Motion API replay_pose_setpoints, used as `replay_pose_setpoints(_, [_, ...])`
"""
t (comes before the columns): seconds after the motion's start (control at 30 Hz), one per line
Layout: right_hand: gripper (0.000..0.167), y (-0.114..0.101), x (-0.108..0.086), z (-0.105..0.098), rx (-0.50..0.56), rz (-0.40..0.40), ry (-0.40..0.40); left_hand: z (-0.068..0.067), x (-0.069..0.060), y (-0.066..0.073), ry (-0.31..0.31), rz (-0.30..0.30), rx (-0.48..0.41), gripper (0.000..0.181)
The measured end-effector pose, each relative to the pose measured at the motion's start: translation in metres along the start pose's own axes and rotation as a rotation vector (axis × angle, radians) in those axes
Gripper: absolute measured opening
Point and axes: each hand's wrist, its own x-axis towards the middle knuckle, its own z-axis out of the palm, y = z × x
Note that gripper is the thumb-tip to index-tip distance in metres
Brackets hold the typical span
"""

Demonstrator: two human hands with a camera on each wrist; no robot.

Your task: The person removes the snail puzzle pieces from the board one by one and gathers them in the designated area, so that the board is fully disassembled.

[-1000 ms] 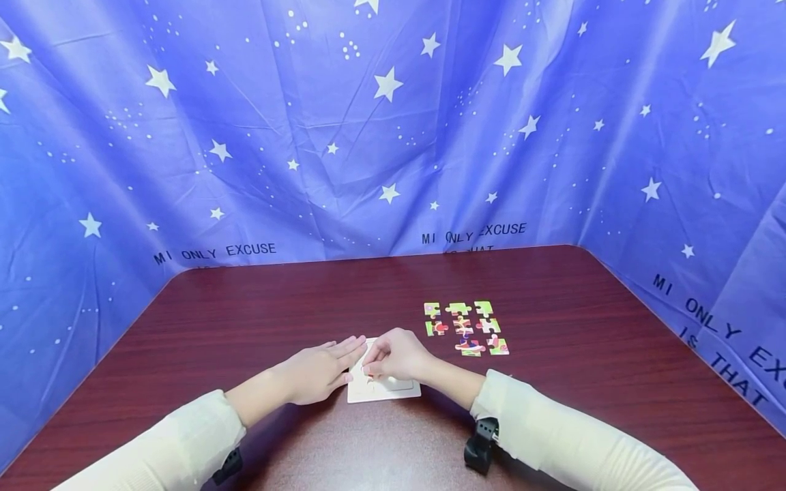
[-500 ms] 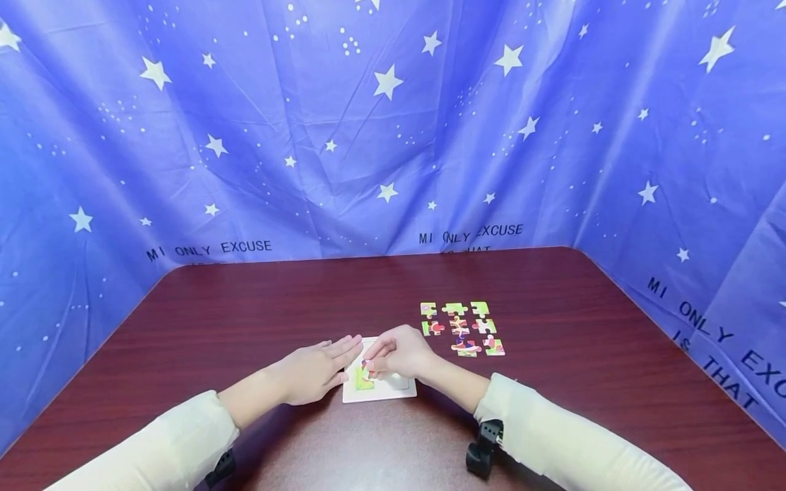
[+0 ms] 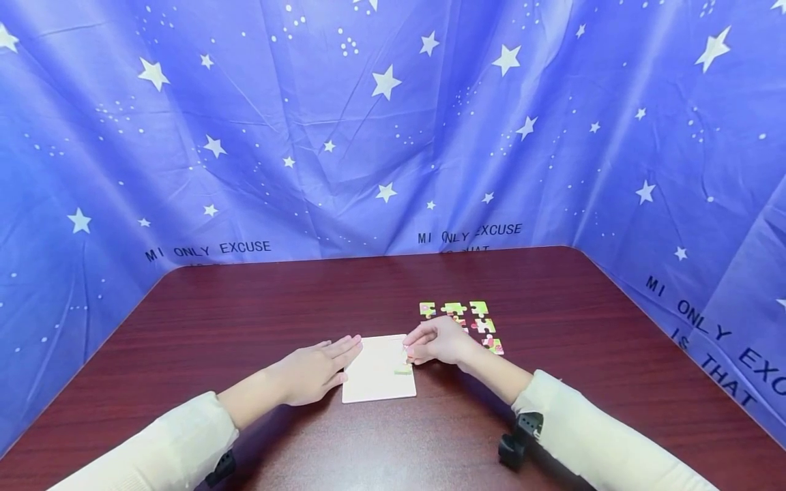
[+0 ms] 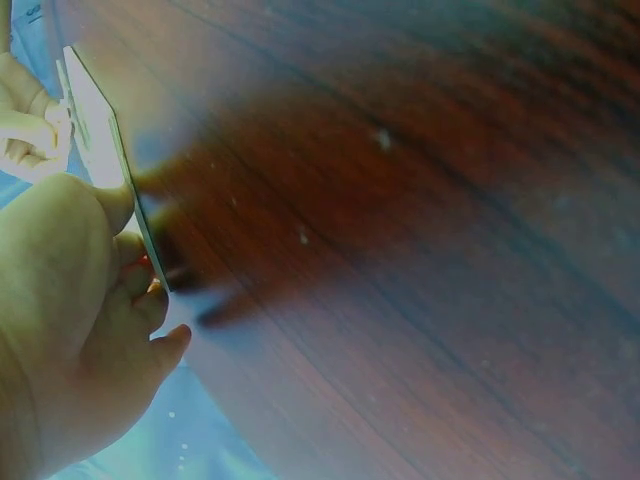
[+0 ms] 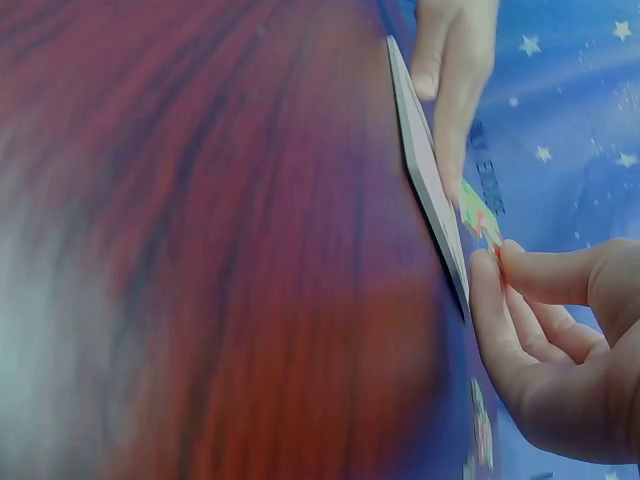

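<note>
A white square puzzle board (image 3: pixel 374 378) lies flat on the table in front of me. My left hand (image 3: pixel 310 372) rests at its left edge with the fingers straight, the fingertips touching the board. Over the board's right side, my right hand (image 3: pixel 445 341) pinches a green jigsaw piece (image 3: pixel 403 370) between thumb and fingers. In the right wrist view, that jigsaw piece (image 5: pixel 480 217) shows green and red and is tilted above the board (image 5: pixel 425 175). The fingers hide part of it.
Several loose jigsaw pieces (image 3: pixel 482 326) lie in rows to the right, behind the board; my right hand partly covers them. The dark red wooden table (image 3: pixel 276 307) ends at a blue star-printed curtain (image 3: pixel 344 136). A black strap device (image 3: pixel 522 443) is on my right wrist.
My right hand has lifted the jigsaw piece from the board's left part and carried it rightward, uncovering the board. The left hand stays in place.
</note>
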Motion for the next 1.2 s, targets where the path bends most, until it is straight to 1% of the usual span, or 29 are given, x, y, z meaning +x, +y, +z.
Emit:
replay_pose_setpoints(0.13, [0.023, 0.003, 0.0, -0.015, -0.008, 0.012, 0.019, 0.0, -0.001, 0.001, 0.005, 0.003, 0.004, 0.053])
replay_pose_setpoints(0.27, [0.025, 0.004, 0.0, -0.028, -0.007, 0.019, 0.058, 0.0, -0.001, 0.001, 0.006, 0.008, 0.01, 0.053])
replay_pose_setpoints(0.37, [0.025, 0.003, 0.0, -0.035, -0.038, 0.027, 0.075, 0.001, -0.001, 0.001, 0.005, 0.003, 0.002, 0.053])
replay_pose_setpoints(0.5, [0.024, 0.002, 0.0, -0.041, -0.121, 0.026, 0.093, 0.002, -0.001, 0.0, 0.005, -0.004, -0.004, 0.054])
replay_pose_setpoints(0.7, [0.016, 0.004, 0.002, -0.042, -0.242, 0.01, 0.136, 0.004, 0.0, -0.001, 0.008, 0.003, 0.011, 0.054])
replay_pose_setpoints(0.83, [0.009, 0.005, 0.002, -0.043, -0.42, -0.029, 0.175, 0.003, 0.001, -0.001, 0.003, 0.001, 0.008, 0.054])
replay_pose_setpoints(0.93, [0.006, 0.005, 0.002, -0.044, -0.495, -0.059, 0.19, 0.001, 0.001, -0.001, -0.003, -0.007, -0.002, 0.054])
replay_pose_setpoints(1.03, [0.004, 0.004, 0.001, -0.044, -0.484, -0.067, 0.18, 0.001, 0.0, -0.001, -0.007, -0.008, -0.002, 0.054])
replay_pose_setpoints(1.2, [0.006, 0.002, 0.001, -0.044, -0.469, -0.055, 0.173, 0.001, 0.0, -0.001, -0.006, -0.008, 0.002, 0.054])
